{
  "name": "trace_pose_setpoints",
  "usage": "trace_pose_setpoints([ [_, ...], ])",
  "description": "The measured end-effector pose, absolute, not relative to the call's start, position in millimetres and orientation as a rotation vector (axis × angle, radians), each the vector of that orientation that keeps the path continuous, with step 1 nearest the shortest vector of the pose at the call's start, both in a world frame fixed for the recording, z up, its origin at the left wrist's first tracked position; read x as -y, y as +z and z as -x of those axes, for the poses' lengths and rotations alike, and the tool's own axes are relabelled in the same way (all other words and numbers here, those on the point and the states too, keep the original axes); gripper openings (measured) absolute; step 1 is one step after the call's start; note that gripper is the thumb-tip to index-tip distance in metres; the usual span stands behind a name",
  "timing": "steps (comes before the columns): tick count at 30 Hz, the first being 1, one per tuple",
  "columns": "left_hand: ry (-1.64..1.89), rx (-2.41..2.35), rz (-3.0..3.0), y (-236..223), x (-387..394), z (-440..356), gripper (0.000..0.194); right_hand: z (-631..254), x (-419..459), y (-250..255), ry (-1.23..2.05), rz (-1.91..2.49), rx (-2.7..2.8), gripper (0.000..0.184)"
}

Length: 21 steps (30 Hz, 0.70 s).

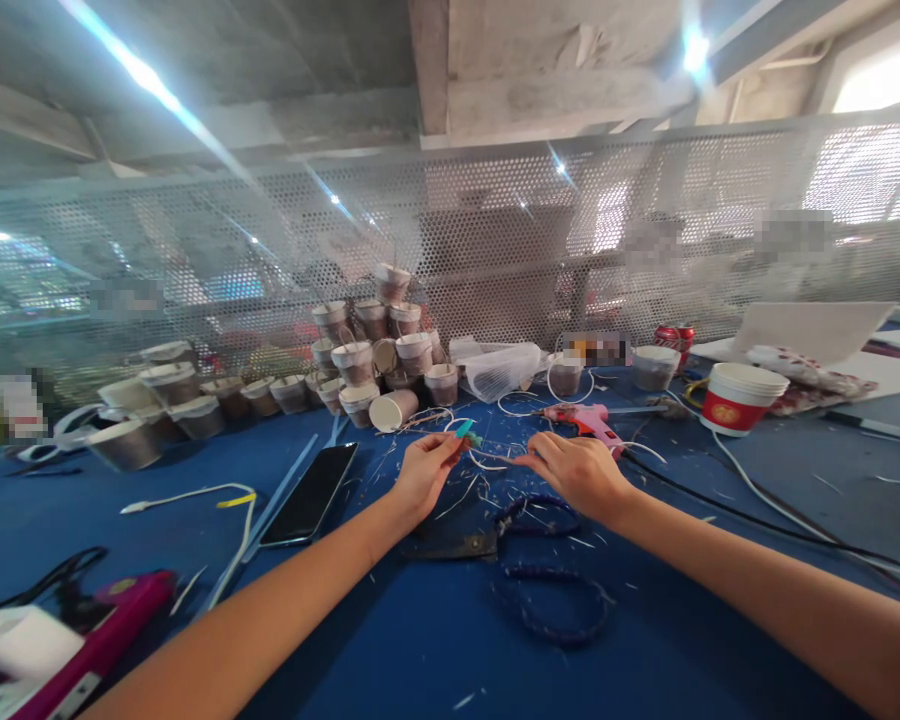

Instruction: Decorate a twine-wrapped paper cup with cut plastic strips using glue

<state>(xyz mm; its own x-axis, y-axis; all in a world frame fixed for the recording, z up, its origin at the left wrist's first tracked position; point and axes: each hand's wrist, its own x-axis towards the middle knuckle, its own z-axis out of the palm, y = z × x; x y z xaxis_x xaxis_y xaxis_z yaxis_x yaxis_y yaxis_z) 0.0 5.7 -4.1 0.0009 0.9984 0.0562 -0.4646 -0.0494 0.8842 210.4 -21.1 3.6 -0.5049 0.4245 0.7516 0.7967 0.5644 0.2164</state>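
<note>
My left hand point(426, 470) is closed in a pinch on a small teal-green piece point(465, 430), too small to make out its kind. From it a thin strand point(499, 450) runs across to my right hand point(581, 475), whose thumb and finger are pressed together on its far end. Just behind my right hand lies a pink glue gun point(598, 425). Below both hands, a pair of scissors point(557, 606) with dark blue wrapped handles rests on the blue table point(420, 650), its blade pointing left. White offcuts are scattered around it.
Small pots point(354, 362) are stacked at the back, before a perforated metal screen point(495, 270). A phone point(311, 495) and a white cable point(247, 515) lie left; a magenta power strip point(112, 640) sits front left. At right stand a red-and-white paper cup point(742, 400) and drink cans point(675, 342).
</note>
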Motion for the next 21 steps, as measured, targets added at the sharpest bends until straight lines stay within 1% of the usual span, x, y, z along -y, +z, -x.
trace_pose_setpoints([
  [5,1.422,-0.818,-0.892,-3.3,-5.6,0.2,0.022,-212.0,21.0,3.7,-0.780,0.939,2.116,0.032],
  [11,1.406,-0.808,-0.932,-3.4,-4.0,0.5,0.018,-212.7,19.3,2.4,-0.753,0.932,2.072,0.032],
  [21,1.372,-0.855,-0.976,-2.2,-2.6,-0.7,0.023,-210.6,19.9,2.0,-0.745,0.955,2.051,0.032],
])
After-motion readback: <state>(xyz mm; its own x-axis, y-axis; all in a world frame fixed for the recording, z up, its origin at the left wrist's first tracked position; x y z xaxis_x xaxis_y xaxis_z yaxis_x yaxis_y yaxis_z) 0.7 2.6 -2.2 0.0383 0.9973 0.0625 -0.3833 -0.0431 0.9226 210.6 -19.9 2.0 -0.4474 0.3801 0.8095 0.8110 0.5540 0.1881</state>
